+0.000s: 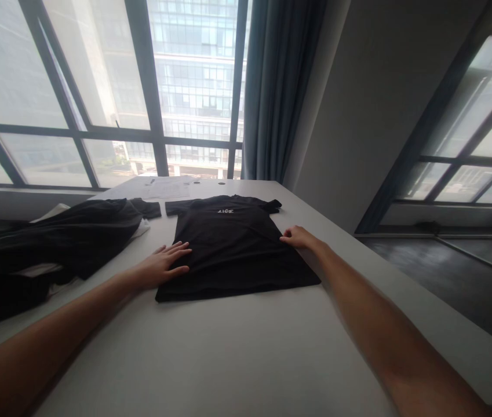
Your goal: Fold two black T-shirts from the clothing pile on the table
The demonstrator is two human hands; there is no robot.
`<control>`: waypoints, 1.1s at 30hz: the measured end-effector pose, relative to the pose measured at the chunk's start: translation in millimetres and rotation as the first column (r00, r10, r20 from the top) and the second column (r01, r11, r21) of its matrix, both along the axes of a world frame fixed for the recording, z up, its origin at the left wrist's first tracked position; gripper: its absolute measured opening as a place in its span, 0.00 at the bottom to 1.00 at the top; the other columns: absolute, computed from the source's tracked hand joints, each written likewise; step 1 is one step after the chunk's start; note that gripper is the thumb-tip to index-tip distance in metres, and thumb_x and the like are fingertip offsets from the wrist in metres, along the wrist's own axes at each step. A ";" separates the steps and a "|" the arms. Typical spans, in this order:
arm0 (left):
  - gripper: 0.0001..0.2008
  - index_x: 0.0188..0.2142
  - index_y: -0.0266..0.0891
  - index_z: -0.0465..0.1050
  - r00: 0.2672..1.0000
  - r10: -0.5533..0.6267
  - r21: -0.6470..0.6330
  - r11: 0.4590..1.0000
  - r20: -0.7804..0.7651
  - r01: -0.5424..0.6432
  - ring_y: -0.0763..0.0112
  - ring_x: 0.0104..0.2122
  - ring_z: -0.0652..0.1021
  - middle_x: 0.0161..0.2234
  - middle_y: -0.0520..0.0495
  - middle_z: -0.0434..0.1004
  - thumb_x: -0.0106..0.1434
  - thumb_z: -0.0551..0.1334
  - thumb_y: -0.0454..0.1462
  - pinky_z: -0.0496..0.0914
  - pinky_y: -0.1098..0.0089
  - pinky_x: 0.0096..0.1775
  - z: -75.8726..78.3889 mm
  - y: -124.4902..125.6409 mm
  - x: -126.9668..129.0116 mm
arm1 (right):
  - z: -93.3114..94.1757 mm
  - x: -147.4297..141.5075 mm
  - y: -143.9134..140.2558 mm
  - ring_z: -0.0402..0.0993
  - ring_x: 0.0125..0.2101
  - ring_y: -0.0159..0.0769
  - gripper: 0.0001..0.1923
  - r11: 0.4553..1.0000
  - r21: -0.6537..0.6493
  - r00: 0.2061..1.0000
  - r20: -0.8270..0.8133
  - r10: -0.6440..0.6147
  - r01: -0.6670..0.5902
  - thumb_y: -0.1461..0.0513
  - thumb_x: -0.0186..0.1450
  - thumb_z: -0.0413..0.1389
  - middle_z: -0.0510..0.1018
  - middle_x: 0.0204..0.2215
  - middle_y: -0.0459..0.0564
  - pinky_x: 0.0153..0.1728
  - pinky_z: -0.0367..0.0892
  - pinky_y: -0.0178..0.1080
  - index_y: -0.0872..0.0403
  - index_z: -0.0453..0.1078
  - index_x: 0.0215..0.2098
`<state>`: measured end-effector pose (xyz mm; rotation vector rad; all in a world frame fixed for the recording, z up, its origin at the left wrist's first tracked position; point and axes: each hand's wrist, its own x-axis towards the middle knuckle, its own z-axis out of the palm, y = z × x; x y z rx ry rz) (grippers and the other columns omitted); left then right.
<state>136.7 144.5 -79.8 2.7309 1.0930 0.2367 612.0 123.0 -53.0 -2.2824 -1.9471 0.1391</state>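
A black T-shirt (232, 255) with a small white print near its collar lies spread on the white table (228, 359), its hem toward me and its collar toward the window. My left hand (165, 263) rests flat on the shirt's left side, fingers stretched out. At the opposite side edge, my right hand (298, 237) has its thumb and fingers pinched on the shirt's fabric. Small creases run across the lower half of the shirt.
More dark clothes (54, 243) lie heaped on the left, with some white cloth among them. Sheets of paper (163, 187) and two small dark round spots are at the table's far end. Beyond stand windows and a blue-grey curtain (280, 87); a wall is to the right.
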 end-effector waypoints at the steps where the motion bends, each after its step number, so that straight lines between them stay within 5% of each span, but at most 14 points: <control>1: 0.35 0.67 0.49 0.56 1.000 0.006 -0.006 1.000 -0.022 -0.006 0.54 0.68 0.52 0.70 0.45 0.47 0.66 0.51 0.59 0.44 0.49 0.66 -0.4 0.9 -0.9 | 0.4 0.5 0.1 0.76 0.36 0.37 0.11 1.000 0.001 1.000 0.005 -0.003 0.003 0.57 0.64 0.59 0.82 0.36 0.52 0.36 0.65 0.32 0.56 0.78 0.38; 8: 0.39 0.68 0.50 0.52 0.994 -0.018 -0.084 0.996 -0.112 0.008 0.52 0.68 0.52 0.70 0.44 0.46 0.63 0.54 0.61 0.43 0.50 0.65 12.5 -2.3 -5.7 | 4.4 5.5 -3.3 0.74 0.31 0.34 0.06 0.996 -0.080 0.984 -0.171 -0.057 0.044 0.61 0.59 0.62 0.80 0.28 0.50 0.31 0.65 0.32 0.58 0.76 0.31; 12: 0.39 0.62 0.50 0.66 0.998 -0.026 -0.051 0.998 -0.058 0.023 0.48 0.63 0.64 0.65 0.44 0.61 0.54 0.62 0.62 0.55 0.53 0.62 29.2 -6.9 -7.9 | 7.1 7.1 -6.9 0.70 0.24 0.31 0.09 0.986 -0.162 0.937 -0.336 -0.099 0.047 0.59 0.56 0.66 0.74 0.20 0.46 0.27 0.65 0.31 0.57 0.73 0.26; 16: 0.28 0.47 0.47 0.78 0.999 -0.024 0.008 1.000 0.039 0.024 0.54 0.49 0.76 0.49 0.44 0.79 0.56 0.62 0.60 0.66 0.61 0.51 39.0 4.8 -1.2 | 8.5 14.3 0.1 0.71 0.23 0.31 0.16 0.974 -0.224 0.911 -0.395 -0.119 0.030 0.52 0.57 0.65 0.74 0.20 0.47 0.26 0.67 0.32 0.56 0.72 0.26; 20: 0.26 0.41 0.45 0.79 0.992 0.050 0.098 0.993 0.118 -0.062 0.59 0.38 0.78 0.37 0.45 0.81 0.64 0.53 0.58 0.69 0.64 0.43 33.6 37.6 14.8 | 10.1 23.3 20.3 0.73 0.23 0.34 0.23 0.971 -0.212 0.930 -0.324 -0.176 0.110 0.45 0.58 0.63 0.76 0.23 0.52 0.27 0.70 0.35 0.58 0.74 0.31; 23: 0.27 0.47 0.41 0.77 0.987 0.088 0.198 0.974 0.132 -0.113 0.55 0.46 0.76 0.46 0.41 0.78 0.65 0.51 0.56 0.67 0.60 0.50 21.9 71.0 25.0 | 9.7 27.9 39.5 0.74 0.24 0.35 0.22 0.968 -0.175 0.931 -0.288 -0.225 0.180 0.46 0.60 0.61 0.79 0.28 0.55 0.27 0.70 0.36 0.58 0.75 0.35; 27: 0.30 0.55 0.37 0.71 0.945 0.311 0.144 0.935 0.101 -0.323 0.51 0.59 0.69 0.59 0.37 0.69 0.66 0.48 0.54 0.61 0.56 0.58 4.8 119.5 28.0 | 0.7 37.1 66.9 0.77 0.30 0.39 0.23 0.965 -0.067 0.928 -0.262 -0.264 0.255 0.49 0.62 0.59 0.80 0.37 0.58 0.32 0.70 0.37 0.58 0.74 0.46; 33: 0.31 0.59 0.40 0.67 0.825 0.546 0.077 0.825 0.146 -0.560 0.47 0.63 0.64 0.65 0.40 0.61 0.67 0.45 0.54 0.60 0.50 0.59 -4.9 181.9 18.7 | -19.8 67.1 111.0 0.75 0.45 0.42 0.29 0.972 0.162 0.972 -0.187 -0.142 0.173 0.53 0.60 0.61 0.78 0.47 0.56 0.44 0.66 0.36 0.56 0.69 0.57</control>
